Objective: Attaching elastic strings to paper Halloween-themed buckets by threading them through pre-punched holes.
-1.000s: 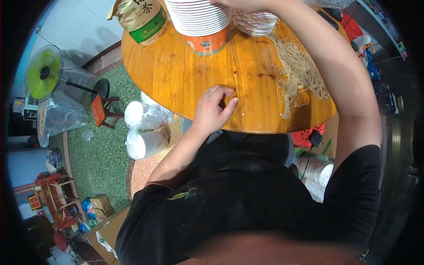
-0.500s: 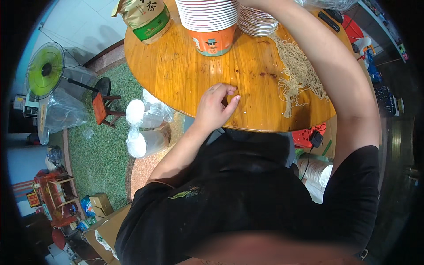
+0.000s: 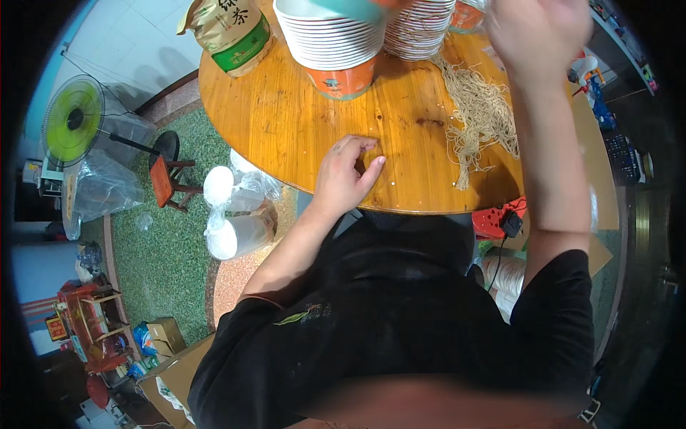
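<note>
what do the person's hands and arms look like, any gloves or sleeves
The left hand and right hand wear no gloves; the right one is blurred, hiding finer detail. The left sleeve and right sleeve are short, plain black, part of a black shirt with a green leaf print.

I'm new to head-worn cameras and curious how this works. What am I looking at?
There's no robot here: the hands are a person's own. The view comes from the left of two fisheye cameras on their head, looking down, so edges bend.

On the wooden table stand a gold-and-green bag, a tall stack of bowls and a second stack. Beside them lies a tangle of beige strands.

The left hand lies loosely curled at the near edge, apparently holding nothing. The right hand is raised and blurred, its fingers partly cut off, so I can't tell whether it holds anything.
</note>
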